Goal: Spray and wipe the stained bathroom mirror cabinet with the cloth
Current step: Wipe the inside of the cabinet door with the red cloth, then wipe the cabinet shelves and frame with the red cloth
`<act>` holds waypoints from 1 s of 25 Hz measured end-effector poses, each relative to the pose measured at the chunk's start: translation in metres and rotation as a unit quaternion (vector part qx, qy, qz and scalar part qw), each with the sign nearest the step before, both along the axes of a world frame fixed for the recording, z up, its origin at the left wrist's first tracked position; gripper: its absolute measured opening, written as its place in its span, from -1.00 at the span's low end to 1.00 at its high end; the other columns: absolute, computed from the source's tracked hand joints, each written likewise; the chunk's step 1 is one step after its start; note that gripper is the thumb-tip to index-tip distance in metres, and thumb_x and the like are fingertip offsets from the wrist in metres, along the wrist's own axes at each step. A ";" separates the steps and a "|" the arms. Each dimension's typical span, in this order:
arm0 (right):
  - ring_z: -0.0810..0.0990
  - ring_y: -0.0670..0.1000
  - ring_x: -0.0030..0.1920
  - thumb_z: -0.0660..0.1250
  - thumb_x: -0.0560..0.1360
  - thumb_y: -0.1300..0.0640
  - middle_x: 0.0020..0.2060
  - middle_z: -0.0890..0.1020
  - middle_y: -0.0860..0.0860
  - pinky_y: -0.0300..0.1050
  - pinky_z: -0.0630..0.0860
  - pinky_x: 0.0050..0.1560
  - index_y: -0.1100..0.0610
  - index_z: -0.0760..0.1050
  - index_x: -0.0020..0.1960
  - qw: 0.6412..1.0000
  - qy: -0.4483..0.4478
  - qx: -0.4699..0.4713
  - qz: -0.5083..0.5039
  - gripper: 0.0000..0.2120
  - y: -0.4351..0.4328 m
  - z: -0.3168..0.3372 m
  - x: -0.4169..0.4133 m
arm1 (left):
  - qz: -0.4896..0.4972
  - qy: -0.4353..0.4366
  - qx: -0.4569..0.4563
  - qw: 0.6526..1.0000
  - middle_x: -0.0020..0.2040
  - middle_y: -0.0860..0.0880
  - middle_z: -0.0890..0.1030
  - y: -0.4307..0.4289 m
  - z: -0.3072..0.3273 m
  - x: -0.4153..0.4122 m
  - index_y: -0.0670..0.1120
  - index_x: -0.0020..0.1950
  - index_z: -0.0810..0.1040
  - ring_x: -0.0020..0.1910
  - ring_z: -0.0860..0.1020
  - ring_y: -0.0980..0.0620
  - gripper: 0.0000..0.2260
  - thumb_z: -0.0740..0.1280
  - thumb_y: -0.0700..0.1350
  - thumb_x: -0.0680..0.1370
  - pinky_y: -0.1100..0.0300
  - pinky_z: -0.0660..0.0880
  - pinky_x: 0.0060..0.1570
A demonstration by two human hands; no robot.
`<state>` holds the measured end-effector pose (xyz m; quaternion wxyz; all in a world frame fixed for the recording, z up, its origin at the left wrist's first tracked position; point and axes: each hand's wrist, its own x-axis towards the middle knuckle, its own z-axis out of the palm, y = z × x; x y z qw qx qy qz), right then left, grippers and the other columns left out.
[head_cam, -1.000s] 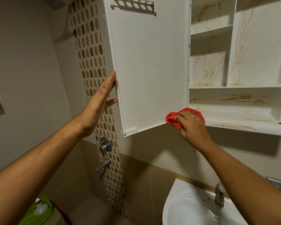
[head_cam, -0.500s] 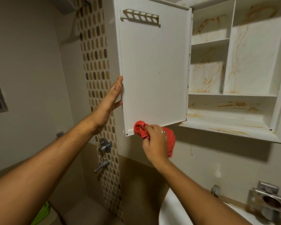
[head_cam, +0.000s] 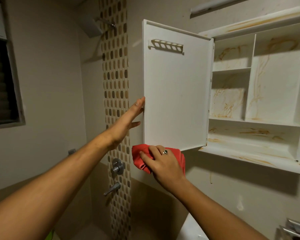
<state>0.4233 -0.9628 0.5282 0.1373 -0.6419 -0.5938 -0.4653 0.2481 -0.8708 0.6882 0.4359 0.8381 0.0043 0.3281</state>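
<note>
- The left hand (head_cam: 128,118) lies flat, fingers straight, against the free edge of the open white cabinet door (head_cam: 175,94). Its grip is open and holds nothing. It seems to be there to brace the door so it does not swing under wiping pressure.
- The right hand (head_cam: 163,163) has its grip closed round a crumpled red cloth (head_cam: 139,159), bunched into a firm pad and pressed at the door's lower edge near the outer corner.
- The door's inner face looks largely clean. The white compartmented cabinet (head_cam: 274,87) beside it shows orange-brown streaks on its back panels and bottom shelf, so most of the wiping is likely yet to do.
- No spray bottle is in view.
- A slotted white rack (head_cam: 165,46) sits high on the door, well above the cloth.
</note>
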 end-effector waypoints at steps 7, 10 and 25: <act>0.59 0.25 0.08 0.30 0.61 0.06 0.22 0.57 0.18 0.16 0.58 -0.01 0.03 0.42 0.48 0.993 -0.109 -0.044 -0.013 -0.56 0.002 0.096 0.017 | 0.046 -0.081 -0.022 0.995 0.64 0.13 0.23 0.008 0.027 -0.013 0.15 0.67 0.09 0.58 0.22 0.19 -0.27 -0.09 0.42 0.55 -0.05 0.18 0.58; 0.59 0.25 0.01 0.17 0.63 0.03 0.16 0.60 0.16 0.10 0.57 -0.11 0.00 0.50 0.45 0.997 -0.075 0.010 0.002 -0.59 0.002 0.155 0.011 | 0.061 -0.134 -0.042 0.988 0.63 0.12 0.25 0.011 0.052 -0.024 0.15 0.67 0.10 0.56 0.26 0.21 -0.28 -0.10 0.46 0.57 -0.05 0.21 0.57; 0.67 0.05 -0.27 0.33 0.56 0.30 -0.25 0.71 0.07 -0.09 0.64 -0.26 0.13 0.65 -0.06 0.619 0.646 0.298 0.334 -0.85 -0.098 0.323 0.073 | -0.019 -0.121 0.128 0.984 0.45 0.08 0.51 -0.075 0.138 0.142 0.04 0.59 0.36 0.40 0.51 0.10 -0.56 0.23 -0.11 0.69 -0.05 0.38 0.47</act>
